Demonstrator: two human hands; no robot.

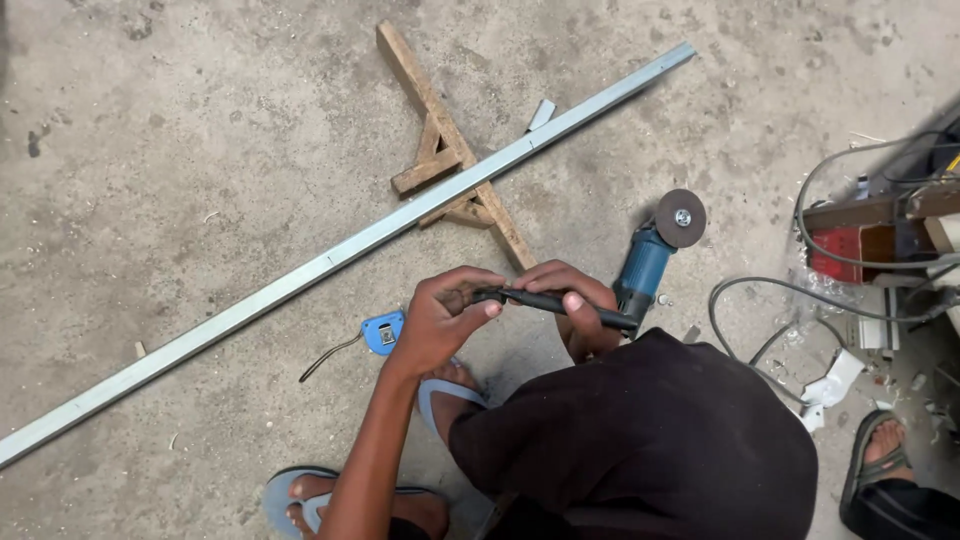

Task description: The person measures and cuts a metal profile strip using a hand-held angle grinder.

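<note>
Both your hands are on the black handle (pixel 555 302) of the angle grinder (pixel 645 265): your left hand (pixel 440 315) has its grip closed around the free end, fingers curled over and thumb pressed along the bar, while your right hand (pixel 570 300) is wrapped around the middle, close to the blue body. The grinder lies on the concrete floor (pixel 180 150) just in front of your knees, its dark disc (pixel 681 218) facing up and away from you. Judging from this, the cutting has not begun: the long metal bar (pixel 330 260) lies whole, running diagonally across the floor and resting on a wooden support (pixel 450 150), well apart from the disc. A blue tape measure (pixel 383 332) sits beside your left wrist, between you and the bar. Cables (pixel 770 300) and a red machine (pixel 850 240) crowd the floor's right edge, where another person's sandalled foot (pixel 880 450) shows.
</note>
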